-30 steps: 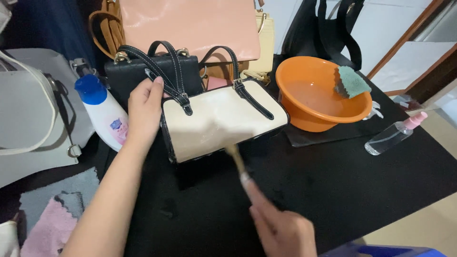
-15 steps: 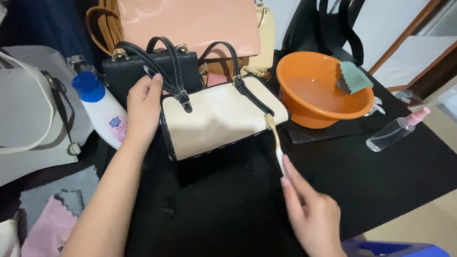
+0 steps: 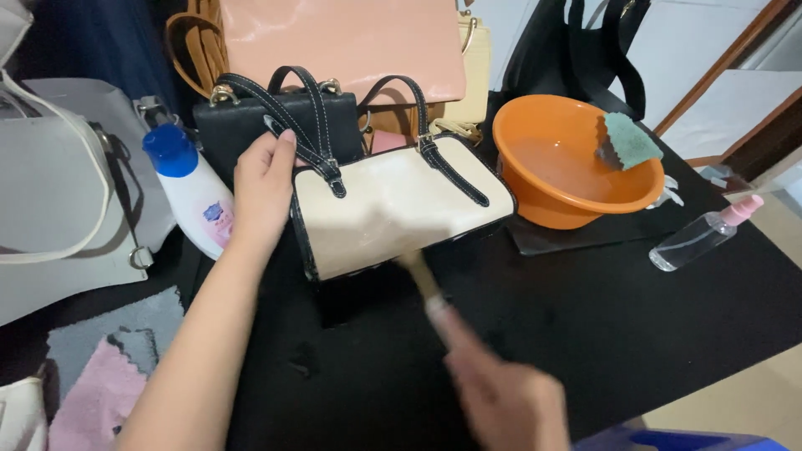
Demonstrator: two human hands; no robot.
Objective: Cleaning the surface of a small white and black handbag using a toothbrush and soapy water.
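- Swinging back from beside the bag's right end, the right hand [image 3: 510, 405] is now bringing its pale toothbrush-like brush [image 3: 422, 280] against the bag's lower front edge; fingers are closing around the handle, though blur is hiding the exact grip.
- Lying at far left are a grey leather bag [image 3: 50, 192] and pink and grey cloths [image 3: 92, 384].
- Lying beside it is a white plastic bottle with a blue cap [image 3: 188, 188].
- Pressing the bag's left end, the left hand [image 3: 263, 188] is steadying it with fingers spread flat.
- Sitting mid-table is the cream leather handbag with black trim and straps [image 3: 393, 205]; scrubbing appears under way, with its smooth front showing no suds yet.
- Standing at right are an orange plastic basin [image 3: 568, 205] holding water, a green sponge [image 3: 631, 140], and a clear spray bottle [image 3: 693, 242].
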